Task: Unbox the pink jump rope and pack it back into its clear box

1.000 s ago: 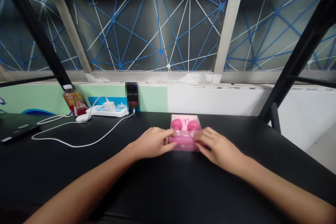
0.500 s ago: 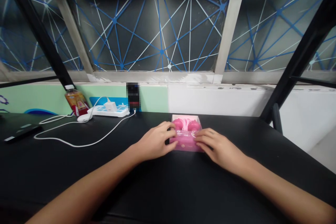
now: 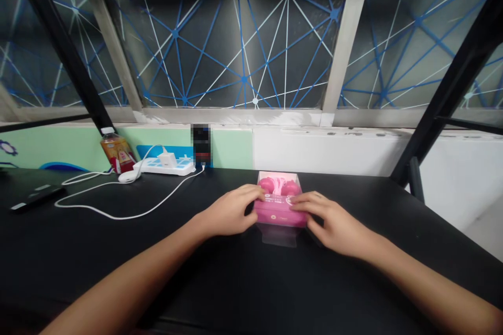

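Note:
A small pink box [image 3: 280, 218] lies on the black table, its front side facing me. In its far part, two rounded bright pink pieces [image 3: 291, 188] flank a bundle of pale pink cord [image 3: 278, 185]; I cannot make out what they are. A see-through flap [image 3: 280, 236] sticks out from the box's near edge over the tabletop. My left hand [image 3: 232, 211] grips the box's left side, fingertips over the top edge and thumb at the near corner. From the right, my right hand [image 3: 332, 220] holds it with fingers on top and thumb low by the near corner.
On the black table [image 3: 220, 282], a white power strip [image 3: 167, 166] carries a charger with a looping white cable [image 3: 118, 218]. A drink bottle [image 3: 118, 152] leans behind it, near a blurred-out dark device [image 3: 201, 145]. Black frame posts [image 3: 451, 73] slant up at both sides.
The clear flap has swung down toward me from the box's front, leaving the pink front uncovered. My thumbs have moved slightly away from the front face.

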A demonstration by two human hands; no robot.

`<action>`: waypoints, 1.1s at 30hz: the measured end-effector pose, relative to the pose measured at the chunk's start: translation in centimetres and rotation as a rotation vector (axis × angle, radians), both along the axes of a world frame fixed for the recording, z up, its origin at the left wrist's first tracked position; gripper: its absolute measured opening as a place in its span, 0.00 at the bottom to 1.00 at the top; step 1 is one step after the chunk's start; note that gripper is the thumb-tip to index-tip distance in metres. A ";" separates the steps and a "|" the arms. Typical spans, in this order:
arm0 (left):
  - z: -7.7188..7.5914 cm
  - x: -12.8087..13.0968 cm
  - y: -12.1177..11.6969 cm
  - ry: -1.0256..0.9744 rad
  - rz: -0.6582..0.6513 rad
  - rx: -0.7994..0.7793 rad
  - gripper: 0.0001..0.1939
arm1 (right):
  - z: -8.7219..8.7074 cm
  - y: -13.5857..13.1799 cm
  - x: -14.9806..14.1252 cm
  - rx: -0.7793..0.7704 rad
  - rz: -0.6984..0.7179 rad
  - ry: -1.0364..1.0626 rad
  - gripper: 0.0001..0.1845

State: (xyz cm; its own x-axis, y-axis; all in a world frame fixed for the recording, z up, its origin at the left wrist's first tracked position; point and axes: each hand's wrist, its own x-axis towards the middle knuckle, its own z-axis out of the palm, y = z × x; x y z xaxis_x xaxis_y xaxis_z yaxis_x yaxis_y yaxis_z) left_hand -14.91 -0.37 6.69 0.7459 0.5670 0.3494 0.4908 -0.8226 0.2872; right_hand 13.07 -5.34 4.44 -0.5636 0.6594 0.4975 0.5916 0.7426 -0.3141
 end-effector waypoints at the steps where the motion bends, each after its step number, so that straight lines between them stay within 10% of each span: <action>1: 0.0 -0.1 0.1 -0.002 -0.008 -0.001 0.18 | 0.0 0.0 0.0 0.003 -0.005 0.006 0.20; 23: 0.3 0.3 0.3 -0.008 -0.031 -0.006 0.12 | 0.0 0.1 0.5 -0.010 -0.125 -0.033 0.14; 29: 0.3 0.3 0.5 -0.018 -0.046 0.006 0.10 | 0.4 -1.3 0.5 -0.004 -0.129 -0.202 0.39; 33: 0.1 0.3 0.7 -0.032 -0.029 0.021 0.10 | 1.0 -2.7 -0.9 0.112 -0.031 -0.304 0.28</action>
